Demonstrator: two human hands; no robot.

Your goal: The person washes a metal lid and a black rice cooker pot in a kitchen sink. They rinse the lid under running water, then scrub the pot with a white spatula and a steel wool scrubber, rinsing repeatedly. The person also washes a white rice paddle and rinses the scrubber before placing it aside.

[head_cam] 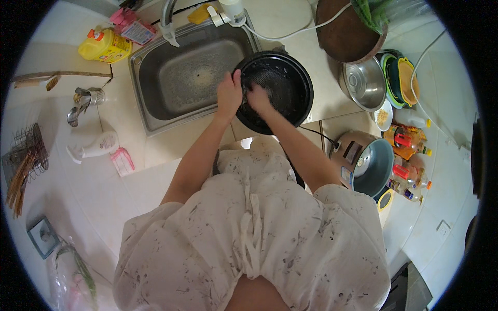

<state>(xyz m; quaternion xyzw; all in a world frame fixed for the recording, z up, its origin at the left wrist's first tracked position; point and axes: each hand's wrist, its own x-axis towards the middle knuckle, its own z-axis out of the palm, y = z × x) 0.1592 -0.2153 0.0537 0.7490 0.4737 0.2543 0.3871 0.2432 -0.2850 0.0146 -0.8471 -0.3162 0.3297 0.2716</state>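
Note:
A round black pot (290,91) with a textured dark inner bottom sits at the right edge of the sink, partly over the counter. My left hand (229,95) grips its left rim, thumb along the edge. Inside the pot, my right hand (257,97) is low against the left part of the wall, blurred by motion. Whether its fingers hold anything is hidden. White foam spots cling to the pot's inner wall. To the left lies the stainless steel sink (171,77), with wet specks on its bottom.
A faucet (167,23) reaches over the sink. Yellow (107,46) and pink (132,27) bottles stand at its back left. At right are a steel basin (363,83), a rice cooker body (352,163) with its heating plate showing, and several bottles. A white cord (288,38) crosses the back.

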